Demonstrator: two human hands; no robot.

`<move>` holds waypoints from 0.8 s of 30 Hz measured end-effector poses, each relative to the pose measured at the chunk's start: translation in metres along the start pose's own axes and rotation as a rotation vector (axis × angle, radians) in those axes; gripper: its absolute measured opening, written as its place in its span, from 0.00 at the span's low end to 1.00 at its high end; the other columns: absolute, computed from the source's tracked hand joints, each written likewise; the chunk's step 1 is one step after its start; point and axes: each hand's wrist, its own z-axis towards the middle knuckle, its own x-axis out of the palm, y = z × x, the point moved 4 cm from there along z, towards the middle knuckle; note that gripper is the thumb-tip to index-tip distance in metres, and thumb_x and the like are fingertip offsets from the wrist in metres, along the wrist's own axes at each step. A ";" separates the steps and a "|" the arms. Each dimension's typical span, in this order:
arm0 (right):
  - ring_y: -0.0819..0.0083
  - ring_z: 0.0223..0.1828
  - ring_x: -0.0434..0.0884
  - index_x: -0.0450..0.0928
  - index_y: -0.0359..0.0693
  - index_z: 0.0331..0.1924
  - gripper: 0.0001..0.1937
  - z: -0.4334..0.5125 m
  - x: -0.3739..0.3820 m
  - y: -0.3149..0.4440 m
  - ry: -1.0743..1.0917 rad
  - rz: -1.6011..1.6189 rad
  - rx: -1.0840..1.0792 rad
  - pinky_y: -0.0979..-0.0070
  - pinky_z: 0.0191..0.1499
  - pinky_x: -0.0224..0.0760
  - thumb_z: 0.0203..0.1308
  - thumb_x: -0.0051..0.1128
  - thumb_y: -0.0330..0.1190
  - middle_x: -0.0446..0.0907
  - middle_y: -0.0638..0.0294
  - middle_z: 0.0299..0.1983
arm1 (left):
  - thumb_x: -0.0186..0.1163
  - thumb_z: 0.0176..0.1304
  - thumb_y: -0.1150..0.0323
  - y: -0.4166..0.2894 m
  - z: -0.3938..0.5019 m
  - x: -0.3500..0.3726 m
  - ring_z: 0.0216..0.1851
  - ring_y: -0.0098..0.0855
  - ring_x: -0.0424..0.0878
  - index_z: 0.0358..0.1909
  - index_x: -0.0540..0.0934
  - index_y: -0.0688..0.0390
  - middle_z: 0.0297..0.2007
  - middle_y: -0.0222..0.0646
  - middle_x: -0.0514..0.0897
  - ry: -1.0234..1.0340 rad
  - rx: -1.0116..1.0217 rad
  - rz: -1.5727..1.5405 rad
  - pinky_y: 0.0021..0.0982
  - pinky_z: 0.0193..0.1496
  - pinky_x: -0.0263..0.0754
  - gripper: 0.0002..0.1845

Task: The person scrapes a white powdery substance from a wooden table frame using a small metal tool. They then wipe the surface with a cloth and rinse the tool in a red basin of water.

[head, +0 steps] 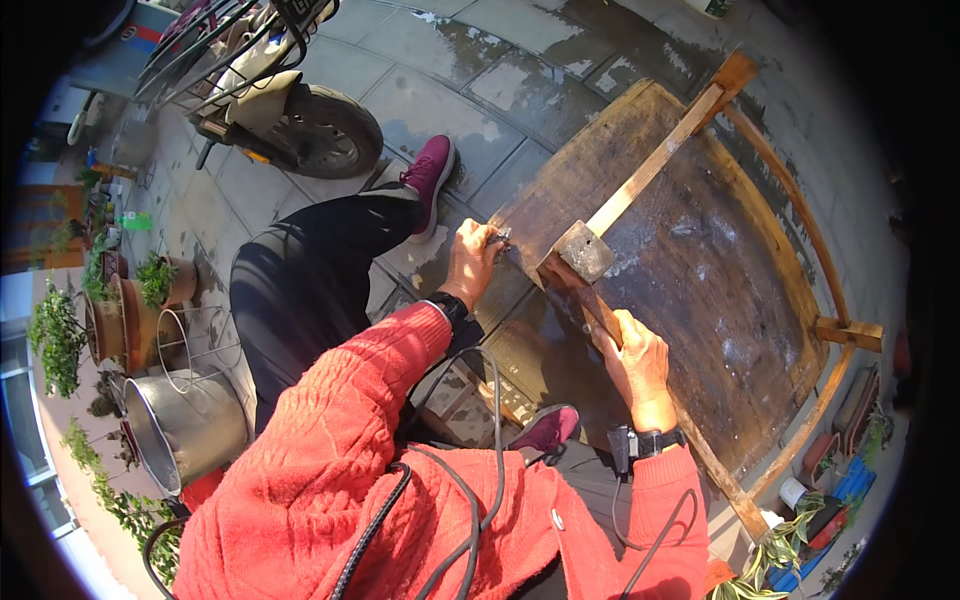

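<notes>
A wooden table or stool (697, 240) lies overturned on its side or top, its broad dark underside showing whitish patches. In my left hand (471, 259) is a grey wad that looks like steel wool (501, 238), held beside the near corner of the board. The square end of one leg (583, 251) points up toward me, right of that hand. My right hand (641, 360) grips a wooden rail (600, 307) running from this leg. Another rail, pale and sunlit (656, 161), joins it to the far leg (733, 71).
Wet patches darken the paving slabs (487, 97). An electric scooter's front wheel (322, 131) stands upper left. Terracotta flowerpots (142, 322) and a metal pot (187, 420) are at left. Potted plants (780, 540) sit at lower right. Loose cables (472, 517) hang across my red sweater.
</notes>
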 end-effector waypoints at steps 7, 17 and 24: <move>0.47 0.32 0.83 0.76 0.41 0.42 0.14 0.002 0.002 0.000 0.028 0.008 0.022 0.57 0.33 0.76 0.60 0.67 0.38 0.83 0.52 0.31 | 0.70 0.49 0.78 0.010 0.035 0.003 0.41 0.48 0.78 0.37 0.82 0.62 0.36 0.44 0.77 0.006 0.067 0.406 0.43 0.44 0.73 0.12; 0.47 0.33 0.84 0.76 0.41 0.42 0.14 0.007 0.001 0.000 0.024 0.020 0.043 0.57 0.33 0.76 0.59 0.67 0.38 0.83 0.53 0.31 | 0.53 0.65 0.65 0.023 0.093 0.035 0.34 0.42 0.80 0.38 0.73 0.65 0.37 0.46 0.77 0.125 -0.067 0.041 0.39 0.38 0.77 0.11; 0.47 0.33 0.84 0.76 0.42 0.42 0.13 0.007 0.001 0.001 0.006 0.025 0.039 0.57 0.34 0.77 0.60 0.67 0.37 0.83 0.53 0.31 | 0.61 0.55 0.86 0.021 0.041 0.006 0.39 0.35 0.78 0.35 0.75 0.64 0.33 0.38 0.73 0.310 0.109 0.377 0.35 0.38 0.77 0.09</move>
